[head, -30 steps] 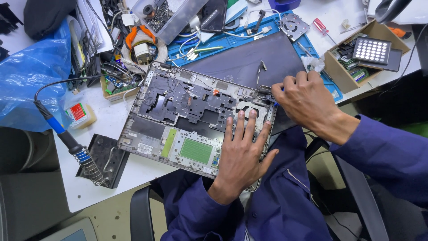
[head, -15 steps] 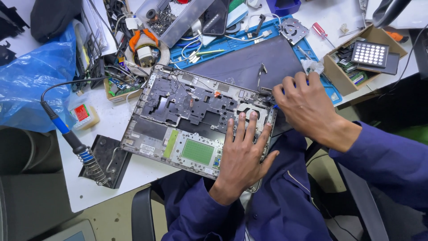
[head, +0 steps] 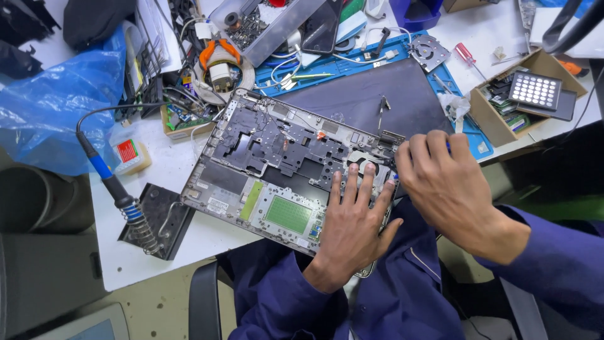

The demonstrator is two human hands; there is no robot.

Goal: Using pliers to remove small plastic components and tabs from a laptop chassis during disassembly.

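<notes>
The opened laptop base (head: 277,170) lies tilted on the white table (head: 182,252), its near corner over the edge. The left hand (head: 352,226) rests flat on that corner, fingers spread. The right hand (head: 447,182) is curled at the hinge; what it grips cannot be told. A soldering iron (head: 116,189) stands left, a blue bag (head: 56,107) beyond

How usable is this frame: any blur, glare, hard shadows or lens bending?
Head view: sharp on the opened laptop base and both hands, left hand, right hand; light even, shadows soft and short; mild sheen on the blue plastic bag; table edges bow slightly toward the corners; no motion blur visible.
</notes>
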